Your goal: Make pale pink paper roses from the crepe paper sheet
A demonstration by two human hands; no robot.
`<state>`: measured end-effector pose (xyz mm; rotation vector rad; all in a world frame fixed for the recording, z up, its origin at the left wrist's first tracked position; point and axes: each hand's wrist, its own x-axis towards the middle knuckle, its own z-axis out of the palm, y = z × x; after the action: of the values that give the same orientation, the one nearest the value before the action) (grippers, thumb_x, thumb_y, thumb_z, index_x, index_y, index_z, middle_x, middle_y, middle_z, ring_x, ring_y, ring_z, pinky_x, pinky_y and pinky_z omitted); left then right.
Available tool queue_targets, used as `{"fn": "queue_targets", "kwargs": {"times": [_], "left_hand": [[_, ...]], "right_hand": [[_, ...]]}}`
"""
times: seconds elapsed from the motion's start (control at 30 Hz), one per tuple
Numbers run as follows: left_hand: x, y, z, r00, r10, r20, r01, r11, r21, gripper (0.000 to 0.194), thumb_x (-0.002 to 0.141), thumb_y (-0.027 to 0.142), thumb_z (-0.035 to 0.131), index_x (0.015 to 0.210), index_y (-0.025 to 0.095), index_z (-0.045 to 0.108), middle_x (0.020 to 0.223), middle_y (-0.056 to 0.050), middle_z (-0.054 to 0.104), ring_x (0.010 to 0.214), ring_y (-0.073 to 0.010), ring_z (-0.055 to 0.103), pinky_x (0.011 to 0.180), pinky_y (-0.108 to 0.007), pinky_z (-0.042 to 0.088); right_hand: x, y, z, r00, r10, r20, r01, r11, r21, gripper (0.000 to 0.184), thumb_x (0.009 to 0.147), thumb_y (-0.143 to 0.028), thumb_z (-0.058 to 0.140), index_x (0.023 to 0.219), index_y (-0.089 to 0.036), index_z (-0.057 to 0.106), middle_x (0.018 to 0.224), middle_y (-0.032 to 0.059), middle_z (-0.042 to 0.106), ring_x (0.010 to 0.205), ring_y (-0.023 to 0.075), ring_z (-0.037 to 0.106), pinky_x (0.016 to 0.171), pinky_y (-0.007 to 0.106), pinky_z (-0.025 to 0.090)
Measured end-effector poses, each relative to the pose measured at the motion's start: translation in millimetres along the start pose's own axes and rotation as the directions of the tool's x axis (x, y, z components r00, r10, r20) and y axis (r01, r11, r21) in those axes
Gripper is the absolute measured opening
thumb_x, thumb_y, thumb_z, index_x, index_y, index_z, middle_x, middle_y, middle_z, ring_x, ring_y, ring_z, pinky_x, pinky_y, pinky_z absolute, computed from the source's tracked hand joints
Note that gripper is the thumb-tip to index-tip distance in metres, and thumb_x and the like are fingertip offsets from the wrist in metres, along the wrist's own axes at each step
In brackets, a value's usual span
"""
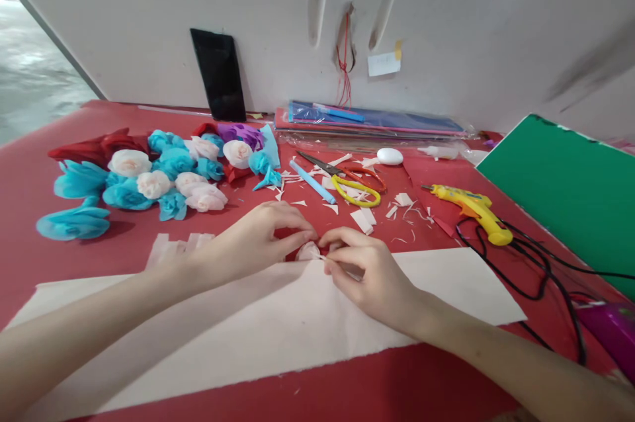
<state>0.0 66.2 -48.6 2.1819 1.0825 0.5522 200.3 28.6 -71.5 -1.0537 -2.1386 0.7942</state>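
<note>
Between my two hands is a small pale pink paper flower point(308, 251), just above the far edge of a large pale pink paper sheet point(268, 323). My right hand point(367, 270) pinches the flower's twisted tail with thumb and fingers. My left hand point(270, 233) is closed at the flower's other side, its fingertips touching or very near the petals; how it grips is partly hidden. Under my left forearm, some pale pink paper strips point(173, 245) lie beyond the sheet.
Blue, white, red and purple paper flowers point(173, 162) cluster at the left. Past my hands lie scissors point(354, 187), a blue pen point(312, 177) and paper scraps. A yellow glue gun point(471, 210) with black cable and a green board point(570, 190) are at right. A phone point(218, 75) leans on the wall.
</note>
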Motion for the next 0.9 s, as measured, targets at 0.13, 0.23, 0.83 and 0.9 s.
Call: {"fn": "queue_targets", "kwargs": {"times": [0.13, 0.23, 0.83, 0.9], "left_hand": [[-0.7, 0.4, -3.1, 0.999, 0.030, 0.031, -0.030, 1.000, 0.003, 0.022, 0.081, 0.020, 0.050, 0.083, 0.020, 0.071, 0.082, -0.001, 0.073, 0.077, -0.0156, 0.065, 0.074, -0.026, 0.050], [-1.0, -2.5, -1.0, 0.997, 0.053, 0.056, -0.053, 0.999, 0.011, 0.010, 0.082, 0.021, 0.061, 0.085, 0.018, 0.070, 0.086, -0.002, 0.071, 0.080, -0.0161, 0.065, 0.077, -0.029, 0.052], [2.1, -5.5, 6.4, 0.974, -0.127, 0.186, 0.094, 0.980, 0.176, 0.020, 0.093, 0.031, 0.059, 0.104, 0.015, 0.063, 0.106, -0.007, 0.065, 0.091, -0.0196, 0.065, 0.080, -0.039, 0.056], [2.6, -5.1, 6.1, 0.970, -0.146, 0.195, 0.109, 0.977, 0.186, 0.021, 0.093, 0.031, 0.059, 0.105, 0.015, 0.062, 0.107, -0.007, 0.065, 0.091, -0.0197, 0.065, 0.080, -0.039, 0.056]], "right_hand": [[0.2, -0.6, -0.6, 1.000, 0.025, 0.001, -0.025, 1.000, 0.017, 0.024, 0.084, -0.014, 0.050, 0.063, -0.016, 0.061, 0.097, 0.0089, 0.066, 0.082, 0.0180, 0.066, 0.070, 0.029, 0.050], [0.3, -1.4, -1.7, 0.999, 0.040, 0.000, -0.040, 0.999, 0.022, 0.024, 0.085, -0.015, 0.049, 0.064, -0.016, 0.062, 0.097, 0.0085, 0.065, 0.083, 0.0183, 0.065, 0.074, 0.031, 0.049], [2.2, -4.3, -2.1, 0.998, 0.063, -0.014, -0.062, 0.994, 0.084, 0.023, 0.082, -0.014, 0.049, 0.063, -0.016, 0.061, 0.095, 0.0081, 0.064, 0.085, 0.0178, 0.064, 0.073, 0.029, 0.049], [2.8, -3.3, -0.9, 0.998, 0.069, -0.009, -0.068, 0.994, 0.084, 0.024, 0.082, -0.013, 0.049, 0.062, -0.016, 0.061, 0.095, 0.0083, 0.065, 0.084, 0.0179, 0.064, 0.072, 0.029, 0.049]]}}
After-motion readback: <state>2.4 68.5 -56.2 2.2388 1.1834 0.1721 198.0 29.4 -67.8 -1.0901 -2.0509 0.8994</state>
